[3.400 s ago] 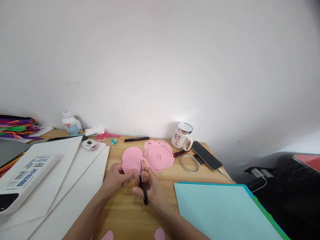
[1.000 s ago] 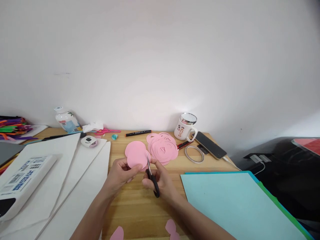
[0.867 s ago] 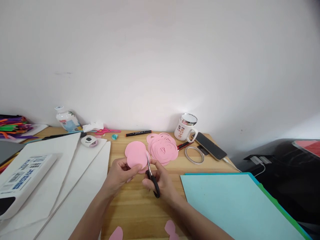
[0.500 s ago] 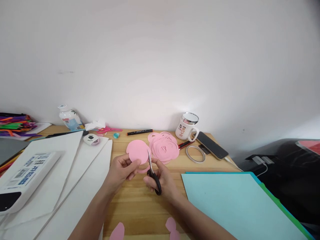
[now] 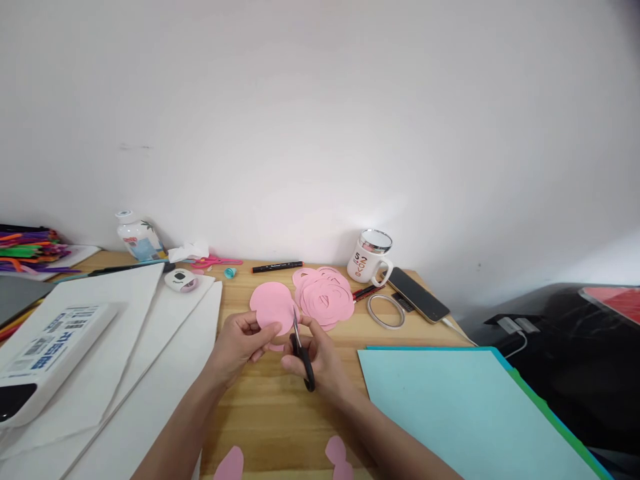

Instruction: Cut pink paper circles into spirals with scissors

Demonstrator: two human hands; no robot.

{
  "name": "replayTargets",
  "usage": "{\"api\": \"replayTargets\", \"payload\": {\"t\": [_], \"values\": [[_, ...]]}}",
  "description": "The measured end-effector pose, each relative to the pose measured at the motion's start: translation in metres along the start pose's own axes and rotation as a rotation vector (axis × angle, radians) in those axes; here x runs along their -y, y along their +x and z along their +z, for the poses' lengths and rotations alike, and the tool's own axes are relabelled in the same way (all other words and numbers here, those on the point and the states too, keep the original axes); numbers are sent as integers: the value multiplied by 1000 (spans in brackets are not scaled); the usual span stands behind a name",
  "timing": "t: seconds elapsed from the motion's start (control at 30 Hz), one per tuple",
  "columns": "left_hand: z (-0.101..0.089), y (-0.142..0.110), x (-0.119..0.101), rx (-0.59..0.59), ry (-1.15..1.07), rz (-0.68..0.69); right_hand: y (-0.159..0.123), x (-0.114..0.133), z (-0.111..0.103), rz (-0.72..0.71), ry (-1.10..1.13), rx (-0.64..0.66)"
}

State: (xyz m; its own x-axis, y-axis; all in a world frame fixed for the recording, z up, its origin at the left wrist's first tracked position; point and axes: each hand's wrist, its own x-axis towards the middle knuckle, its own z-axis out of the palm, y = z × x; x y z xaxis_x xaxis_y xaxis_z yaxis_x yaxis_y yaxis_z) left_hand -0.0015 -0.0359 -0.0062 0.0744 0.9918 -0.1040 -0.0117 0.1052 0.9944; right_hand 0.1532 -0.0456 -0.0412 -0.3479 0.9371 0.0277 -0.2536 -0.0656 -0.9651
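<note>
The left hand (image 5: 247,343) pinched pink paper (image 5: 273,307) in a closed grip; the right's (image 5: 311,357) curled grip held black scissors (image 5: 303,357) against it

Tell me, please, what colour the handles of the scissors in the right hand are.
The scissors' handles are black, seen best in the head view.
</note>
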Motion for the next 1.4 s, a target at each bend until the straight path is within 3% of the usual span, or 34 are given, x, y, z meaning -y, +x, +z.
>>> {"api": "replayTargets", "payload": {"t": [0.5, 0.83, 1.03, 1.17, 1.4], "values": [[-2, -1, -3, -22, -1, 78, 0, 1, 2, 41, -57, -31], [1, -2, -3, -9, -71, 7, -1, -3, 9, 77, -84, -35], [1, -1, 4, 19, 36, -22, -2, -7, 5, 61, 11, 36], [0, -2, 4, 41, 42, -23, 0, -2, 2, 0, 26, 40], [0, -1, 3, 40, 51, -12, 1, -2, 2, 17, 7, 25]]}}
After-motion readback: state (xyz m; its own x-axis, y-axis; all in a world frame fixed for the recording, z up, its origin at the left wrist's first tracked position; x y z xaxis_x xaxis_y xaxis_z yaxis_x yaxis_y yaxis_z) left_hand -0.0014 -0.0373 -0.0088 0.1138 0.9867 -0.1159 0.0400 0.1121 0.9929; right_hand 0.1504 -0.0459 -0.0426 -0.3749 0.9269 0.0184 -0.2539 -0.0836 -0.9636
